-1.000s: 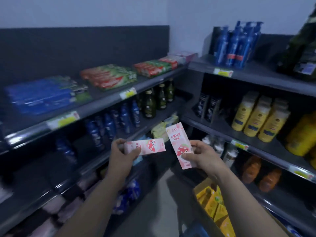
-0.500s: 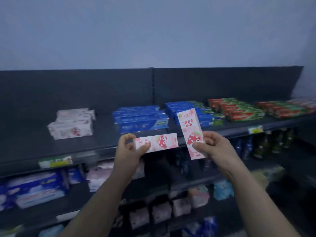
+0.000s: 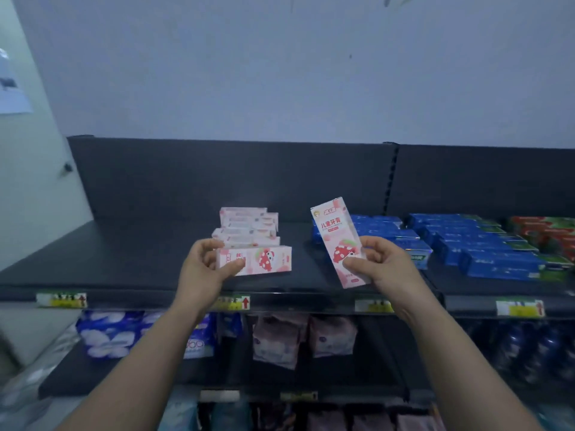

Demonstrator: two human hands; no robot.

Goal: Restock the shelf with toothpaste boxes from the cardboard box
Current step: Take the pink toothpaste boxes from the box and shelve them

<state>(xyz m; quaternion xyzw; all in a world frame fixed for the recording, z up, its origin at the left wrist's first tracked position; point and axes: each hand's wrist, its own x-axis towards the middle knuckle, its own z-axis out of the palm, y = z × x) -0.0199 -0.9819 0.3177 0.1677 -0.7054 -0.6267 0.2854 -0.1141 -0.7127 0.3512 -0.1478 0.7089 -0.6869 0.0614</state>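
Note:
My left hand [image 3: 205,269] pinches a pink strawberry toothpaste box [image 3: 261,259] by its left end, holding it level just in front of a stack of matching pink boxes [image 3: 247,227] on the dark top shelf [image 3: 130,265]. My right hand [image 3: 378,269] grips a second pink toothpaste box [image 3: 334,231] near its lower end, tilted almost upright over the shelf, to the right of the stack. The cardboard box is out of sight.
Blue toothpaste boxes [image 3: 473,247] and red-green ones [image 3: 541,228] fill the top shelf to the right. Price tags [image 3: 62,300] line the shelf edge. Below hang blue-white packs [image 3: 109,334] and pink pouches [image 3: 277,340]. A wall rises at left.
My view has swung left along the shelving. Both hands, each still holding its pink box, now sit in front of the pink stack on the top shelf.

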